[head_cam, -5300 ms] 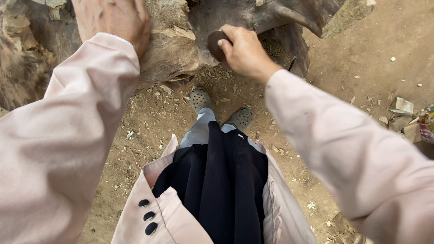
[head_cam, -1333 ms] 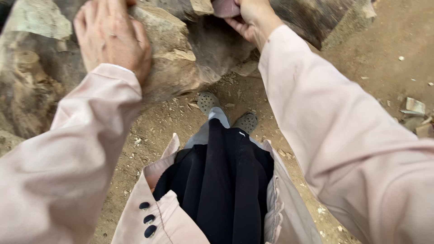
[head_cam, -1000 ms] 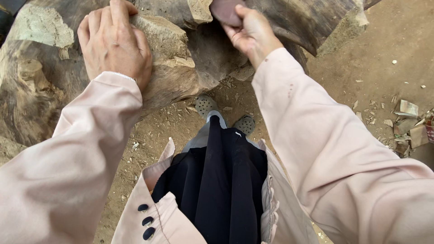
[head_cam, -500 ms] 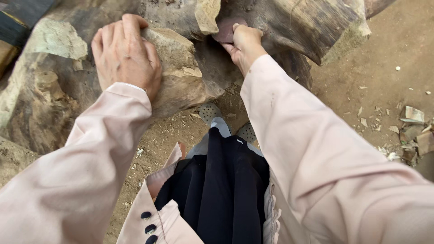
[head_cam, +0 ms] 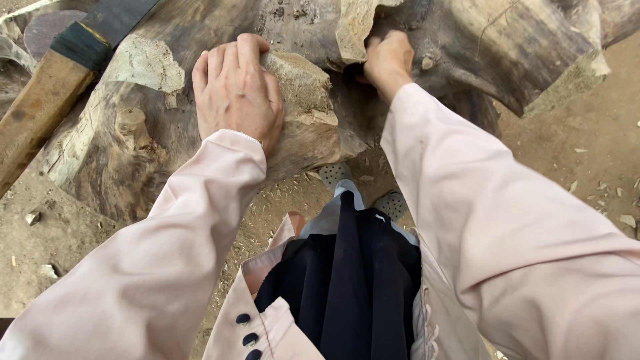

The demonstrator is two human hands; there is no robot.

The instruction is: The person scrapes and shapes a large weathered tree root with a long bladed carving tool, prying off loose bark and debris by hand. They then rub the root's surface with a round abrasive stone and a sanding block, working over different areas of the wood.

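A big gnarled tree stump [head_cam: 140, 140] with pale chopped patches lies on the dirt in front of me. My left hand [head_cam: 235, 90] lies palm down on a jutting lump of the stump [head_cam: 303, 100], its fingertips bent over the lump's top edge. My right hand [head_cam: 387, 60] is curled inside a dark hollow of the stump, under a pale wood flap [head_cam: 353, 27]. It is closed around a small dark rounded object, which is almost wholly hidden. Both arms wear pale pink sleeves.
A long tool with a wooden handle [head_cam: 33, 123], a green band and a dark flat blade [head_cam: 120, 13] leans across the stump at top left. My shoes [head_cam: 333, 175] stand on chip-strewn dirt [head_cam: 587, 147] close under the stump.
My right hand, with the dark object, has gone up and deeper into the hollow. My left hand has stayed on the lump. The view has tilted up, so the tool now shows.
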